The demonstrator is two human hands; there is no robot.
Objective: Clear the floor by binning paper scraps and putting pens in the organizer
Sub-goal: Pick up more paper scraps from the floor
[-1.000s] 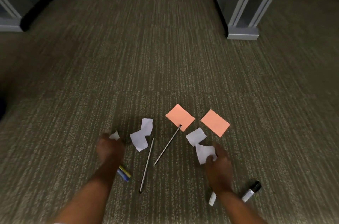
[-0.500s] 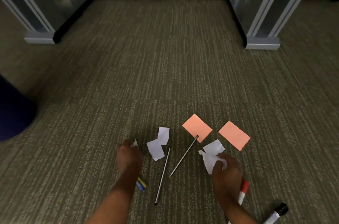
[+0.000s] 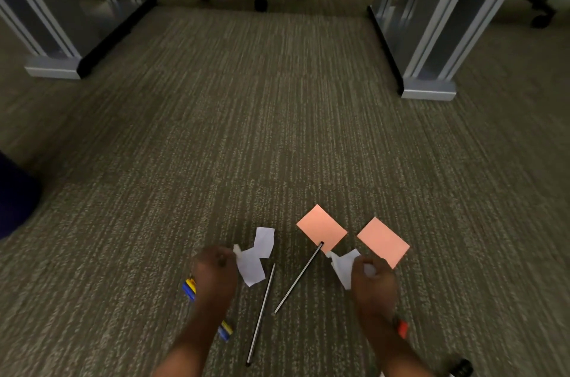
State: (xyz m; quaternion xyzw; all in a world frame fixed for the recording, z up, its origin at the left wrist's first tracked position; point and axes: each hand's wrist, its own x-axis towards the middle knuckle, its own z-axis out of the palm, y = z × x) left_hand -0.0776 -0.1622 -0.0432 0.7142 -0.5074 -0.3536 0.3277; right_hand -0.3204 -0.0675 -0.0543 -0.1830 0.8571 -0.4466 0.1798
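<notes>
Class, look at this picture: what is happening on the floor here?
A person is crouched over a carpet, gathering litter with both hands. The left hand is closed on a small white scrap; the right hand grips a crumpled white paper. Two orange notes, another white scrap and two thin pens lie loose.
</notes>
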